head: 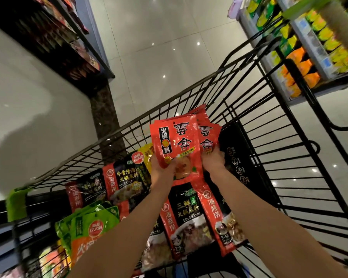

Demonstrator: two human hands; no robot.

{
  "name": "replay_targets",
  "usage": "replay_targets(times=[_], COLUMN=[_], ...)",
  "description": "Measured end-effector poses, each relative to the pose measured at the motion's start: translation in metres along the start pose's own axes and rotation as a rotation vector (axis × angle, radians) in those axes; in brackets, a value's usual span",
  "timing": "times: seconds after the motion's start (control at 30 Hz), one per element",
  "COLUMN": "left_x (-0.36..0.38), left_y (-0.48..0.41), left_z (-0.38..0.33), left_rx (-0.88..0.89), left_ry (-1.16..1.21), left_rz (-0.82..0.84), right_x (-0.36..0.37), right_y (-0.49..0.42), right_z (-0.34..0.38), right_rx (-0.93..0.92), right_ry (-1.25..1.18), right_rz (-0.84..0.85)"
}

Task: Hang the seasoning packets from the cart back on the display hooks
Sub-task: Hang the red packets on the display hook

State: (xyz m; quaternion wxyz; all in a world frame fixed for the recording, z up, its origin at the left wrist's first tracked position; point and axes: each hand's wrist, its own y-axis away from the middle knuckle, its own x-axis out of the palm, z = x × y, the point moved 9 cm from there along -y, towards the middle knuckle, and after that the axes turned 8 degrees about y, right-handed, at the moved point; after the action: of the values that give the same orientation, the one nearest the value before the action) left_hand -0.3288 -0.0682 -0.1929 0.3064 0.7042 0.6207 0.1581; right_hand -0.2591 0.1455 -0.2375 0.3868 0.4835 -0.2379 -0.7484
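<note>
Both forearms extended over the cart (269, 121). Left hand (162, 169) and right hand (213, 160) each clamp the bottom edge of a fanned stack of red seasoning packets (176, 141), which stands upright above the fingers. Below the wrists, black-and-red packets (186, 215) lie flat; green packets (92, 223) lie left of the left forearm.

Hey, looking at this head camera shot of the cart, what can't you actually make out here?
All in the head view:
- Display hooks: none can be picked out; the dark shelf at upper left is too dim and blurred.
- Number of red packets held: they overlap, so the count is unclear.
- Fingertips of the left hand and right hand: hidden behind the packets.
- Cart near end: cut off by the bottom edge.
- Right-hand shelf goods: motion-blurred, labels unreadable.
</note>
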Motion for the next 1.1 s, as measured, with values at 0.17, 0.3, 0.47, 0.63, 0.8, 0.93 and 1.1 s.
replay_targets(times=[0.17,0.3,0.47,0.63,0.8,0.93,1.1], left_x=[-0.003,-0.010,-0.024,-0.051,-0.098,-0.144,-0.192], left_y=[-0.005,0.003,0.015,0.034,0.058,0.082,0.125], left_z=[0.007,0.007,0.002,-0.014,-0.023,-0.020,-0.017], left_rx=[-0.009,-0.019,-0.026,0.054,0.059,0.050,0.118], left_ry=[-0.023,-0.037,-0.046,-0.047,-0.075,0.021,0.248], left_rz=[-0.016,-0.030,-0.063,-0.106,-0.239,-0.299,-0.212], right_x=[-0.008,-0.012,-0.020,-0.020,-0.032,-0.025,0.035], right_y=[0.003,0.010,0.045,0.089,0.153,0.198,0.246], right_z=[-0.011,-0.018,0.006,0.041,0.071,0.083,0.082], right_rx=[-0.061,-0.069,-0.131,-0.330,-0.502,-0.528,-0.476], right_ry=[-0.079,-0.140,-0.258,-0.145,-0.152,-0.295,-0.279], right_rz=[-0.076,-0.089,-0.033,0.028,-0.060,0.030,0.284])
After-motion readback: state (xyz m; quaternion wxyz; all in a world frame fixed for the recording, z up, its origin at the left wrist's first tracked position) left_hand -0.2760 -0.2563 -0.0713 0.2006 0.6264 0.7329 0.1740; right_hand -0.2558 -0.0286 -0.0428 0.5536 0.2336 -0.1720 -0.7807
